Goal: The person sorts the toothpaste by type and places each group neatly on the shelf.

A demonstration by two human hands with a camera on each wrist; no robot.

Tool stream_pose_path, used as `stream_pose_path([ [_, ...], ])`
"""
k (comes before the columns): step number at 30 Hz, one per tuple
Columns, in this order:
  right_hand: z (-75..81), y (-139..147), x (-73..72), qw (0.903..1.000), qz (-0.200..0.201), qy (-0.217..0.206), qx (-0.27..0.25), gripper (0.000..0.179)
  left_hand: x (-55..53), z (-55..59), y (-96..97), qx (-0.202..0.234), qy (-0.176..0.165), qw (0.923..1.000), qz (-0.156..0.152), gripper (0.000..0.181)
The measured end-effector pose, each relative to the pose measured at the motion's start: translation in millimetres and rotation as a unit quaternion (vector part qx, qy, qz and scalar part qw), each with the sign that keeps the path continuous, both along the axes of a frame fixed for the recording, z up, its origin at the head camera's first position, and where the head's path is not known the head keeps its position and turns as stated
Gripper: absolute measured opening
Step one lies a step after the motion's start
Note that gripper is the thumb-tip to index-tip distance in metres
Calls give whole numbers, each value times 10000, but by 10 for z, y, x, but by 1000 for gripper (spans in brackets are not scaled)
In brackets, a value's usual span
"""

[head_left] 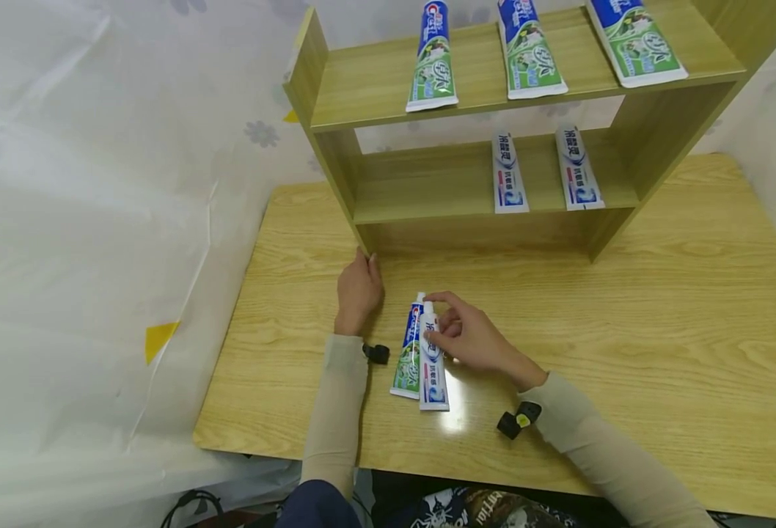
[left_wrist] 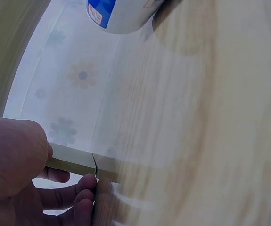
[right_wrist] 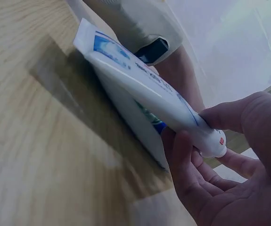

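Observation:
My right hand [head_left: 474,336] holds a white toothpaste tube [head_left: 434,378] near its cap, thumb on one side and fingers on the other. In the right wrist view that tube [right_wrist: 142,87] is tilted, its crimped end pointing up and left. A blue-and-green toothpaste tube [head_left: 406,365] lies on the table beside and partly under the white one. My left hand [head_left: 359,290] is at the foot of the wooden shelf's left side panel [head_left: 325,158]. The left wrist view shows the thumb and fingers of this hand [left_wrist: 12,160] around the panel's edge.
Three blue-and-green tubes [head_left: 434,62] lie on the upper shelf board, and two white tubes [head_left: 510,176] on the lower one. The shelf stands towards the back of the wooden table [head_left: 692,330]. A sheet-covered wall [head_left: 84,220] rises at the left.

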State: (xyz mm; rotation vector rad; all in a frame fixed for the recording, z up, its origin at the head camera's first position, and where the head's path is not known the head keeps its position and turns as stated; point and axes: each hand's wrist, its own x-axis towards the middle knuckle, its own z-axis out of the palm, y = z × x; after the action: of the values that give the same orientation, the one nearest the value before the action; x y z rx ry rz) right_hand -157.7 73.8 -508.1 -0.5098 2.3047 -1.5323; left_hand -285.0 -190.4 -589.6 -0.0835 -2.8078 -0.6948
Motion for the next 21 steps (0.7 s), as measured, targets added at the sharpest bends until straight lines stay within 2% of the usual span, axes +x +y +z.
stream_pose_path([
  [10, 266, 98, -133, 9999, -117, 93, -16, 67, 11, 6, 6, 32, 53, 10000, -5, 39],
  [21, 560, 158, -296, 9992, -106, 391, 25, 67, 29, 48, 29, 38, -59, 9999, 133, 39],
])
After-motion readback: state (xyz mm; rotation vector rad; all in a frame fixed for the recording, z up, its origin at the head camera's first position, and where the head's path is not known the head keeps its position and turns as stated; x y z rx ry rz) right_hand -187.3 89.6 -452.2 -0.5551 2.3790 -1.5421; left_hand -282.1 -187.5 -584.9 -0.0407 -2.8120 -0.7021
